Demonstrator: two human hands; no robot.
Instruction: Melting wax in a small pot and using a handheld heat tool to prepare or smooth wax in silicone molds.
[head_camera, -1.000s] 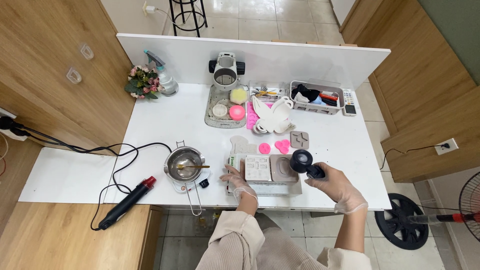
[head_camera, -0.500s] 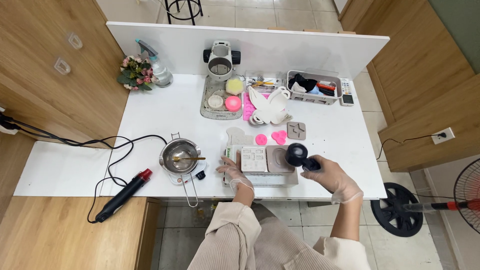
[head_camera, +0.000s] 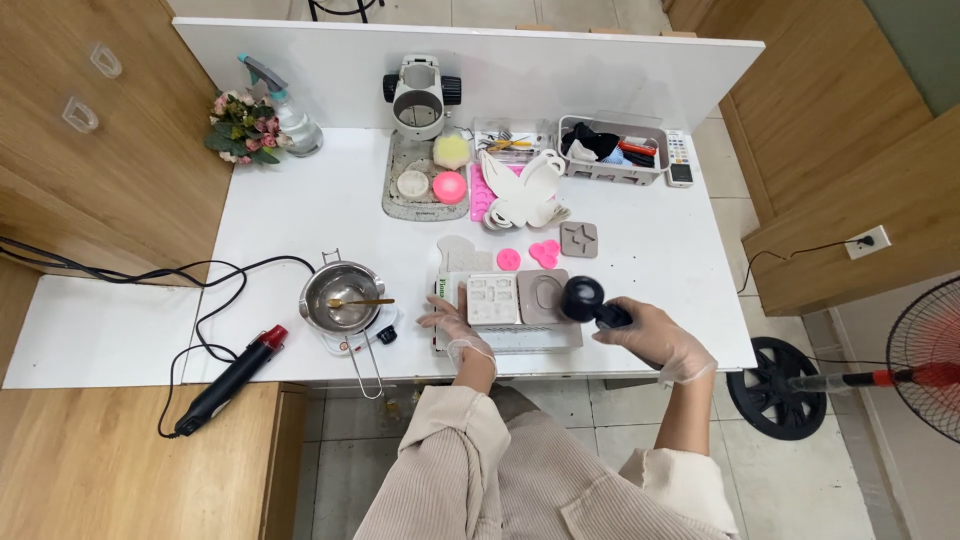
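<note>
Little is being shifted since half a second earlier: a black cup (head_camera: 583, 297) is still being gripped by the closed gloved right hand (head_camera: 652, 338) over grey moulds (head_camera: 517, 297), while the left hand (head_camera: 450, 322), fingers spread, is being pressed on the white tray (head_camera: 510, 338).

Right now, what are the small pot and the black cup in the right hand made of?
Small pot: looks like stainless steel, bright and mirror-like inside, with a thin wire handle. Black cup in the right hand: probably plastic or silicone, matte black with no glare; too small to tell which.
</note>
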